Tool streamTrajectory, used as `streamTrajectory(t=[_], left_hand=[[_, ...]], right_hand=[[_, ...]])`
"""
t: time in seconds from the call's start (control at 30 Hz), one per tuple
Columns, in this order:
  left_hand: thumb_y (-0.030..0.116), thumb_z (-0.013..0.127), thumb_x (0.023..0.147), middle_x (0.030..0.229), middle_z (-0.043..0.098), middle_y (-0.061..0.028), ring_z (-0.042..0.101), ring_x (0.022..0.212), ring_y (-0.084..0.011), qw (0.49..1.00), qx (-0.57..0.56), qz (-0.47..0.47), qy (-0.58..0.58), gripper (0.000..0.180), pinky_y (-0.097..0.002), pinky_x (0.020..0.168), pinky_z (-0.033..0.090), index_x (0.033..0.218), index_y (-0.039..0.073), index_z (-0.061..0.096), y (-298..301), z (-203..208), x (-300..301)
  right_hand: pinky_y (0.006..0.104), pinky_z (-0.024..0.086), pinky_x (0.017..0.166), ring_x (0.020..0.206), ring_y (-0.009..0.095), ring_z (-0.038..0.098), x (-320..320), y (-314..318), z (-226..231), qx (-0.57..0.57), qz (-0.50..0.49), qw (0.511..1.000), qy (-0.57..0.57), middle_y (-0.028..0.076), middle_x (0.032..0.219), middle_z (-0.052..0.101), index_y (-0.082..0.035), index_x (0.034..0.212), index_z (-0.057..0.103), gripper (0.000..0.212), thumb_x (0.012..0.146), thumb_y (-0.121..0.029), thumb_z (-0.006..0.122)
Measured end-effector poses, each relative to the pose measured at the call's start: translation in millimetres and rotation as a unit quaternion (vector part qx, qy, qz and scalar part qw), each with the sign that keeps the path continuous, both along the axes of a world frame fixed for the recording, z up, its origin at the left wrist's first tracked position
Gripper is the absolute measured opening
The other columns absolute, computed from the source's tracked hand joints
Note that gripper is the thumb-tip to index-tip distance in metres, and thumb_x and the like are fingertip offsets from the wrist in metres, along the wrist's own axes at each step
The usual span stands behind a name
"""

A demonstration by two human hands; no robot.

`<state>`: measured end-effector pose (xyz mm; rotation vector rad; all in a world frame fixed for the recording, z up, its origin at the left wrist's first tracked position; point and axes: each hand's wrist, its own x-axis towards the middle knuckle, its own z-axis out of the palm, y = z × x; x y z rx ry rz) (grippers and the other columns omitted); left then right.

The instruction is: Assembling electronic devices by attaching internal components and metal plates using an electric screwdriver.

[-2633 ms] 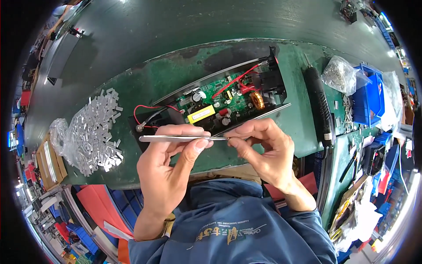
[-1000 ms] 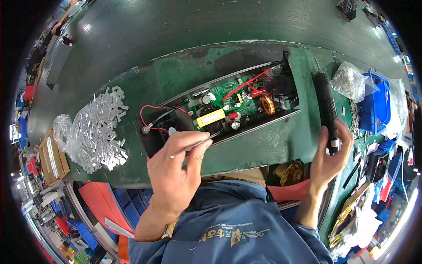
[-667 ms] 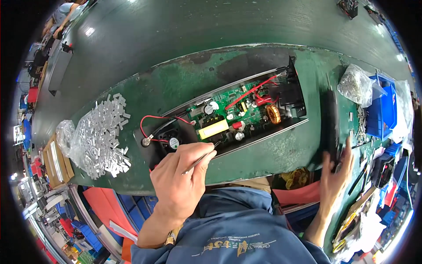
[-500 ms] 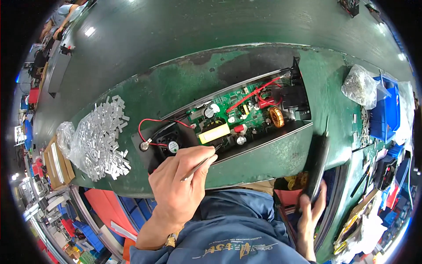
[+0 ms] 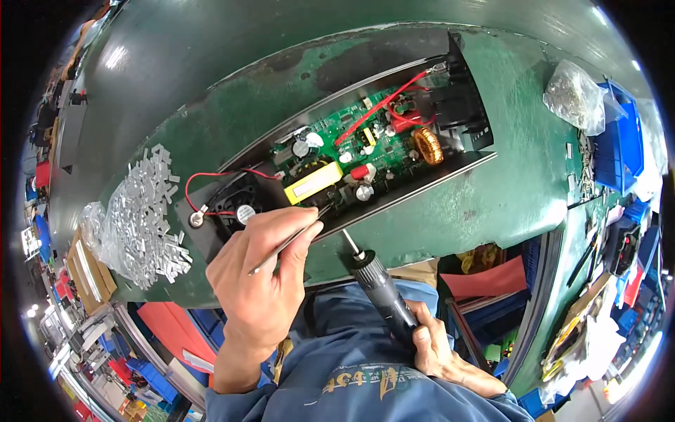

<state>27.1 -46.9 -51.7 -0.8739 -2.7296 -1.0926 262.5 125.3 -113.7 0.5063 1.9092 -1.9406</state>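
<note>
Here, near the middle of the frame, the left hand is closed in a pinch around slim metal tweezers, their tips resting at the near edge of the long black metal case that holds a green circuit board. Lower and to the right, the right hand is wrapped shut around the grip of a black electric screwdriver, whose thin bit points up at the case's near rail but looks just short of it

The tweezers look light and springy, best kept pinched midway along the legs as they are. The screwdriver seems stiff and heavier, fit for a full fist low on the barrel. The board looks fragile, crowded with a yellow block, a copper coil and loose red wires that could snag, so I'd judge the case rim the safer place to hold

Room is tight toward the left of the frame, where a heap of small silvery metal pieces sits near the case end on the worn green bench. The bench edge runs close below the case, and a clear bag of small parts lies at upper right
</note>
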Motion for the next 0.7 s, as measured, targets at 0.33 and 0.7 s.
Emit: streamTrajectory(t=[0.33, 0.7], left_hand=[[-0.006, 0.076, 0.086, 0.095, 0.075, -0.0153, 0.072, 0.082, -0.0254, 1.000, 0.014, -0.010, 0.000, 0.016, -0.0328, 0.071, 0.056, 0.100, -0.004, 0.068, -3.0, 0.9, -3.3], [0.003, 0.081, 0.083, 0.093, 0.076, -0.0088, 0.073, 0.076, -0.0231, 1.000, 0.005, -0.005, 0.017, 0.022, -0.0295, 0.066, 0.056, 0.102, 0.004, 0.069, -4.7, -5.6, -5.5]], right_hand=[[0.0302, 0.046, 0.073, 0.081, 0.013, 0.059, -19.9, -7.4, 12.2, -0.022, -0.010, 0.998, -0.057, 0.008, 0.092, 0.066, 0.003, 0.134, 0.051, 0.084, 0.102, -0.071, 0.029], [0.0279, 0.046, 0.070, 0.075, 0.015, 0.061, -20.6, -2.6, 7.6, -0.221, -0.062, 0.967, -0.112, 0.011, 0.086, 0.068, 0.007, 0.129, 0.054, 0.086, 0.102, -0.071, 0.028]])
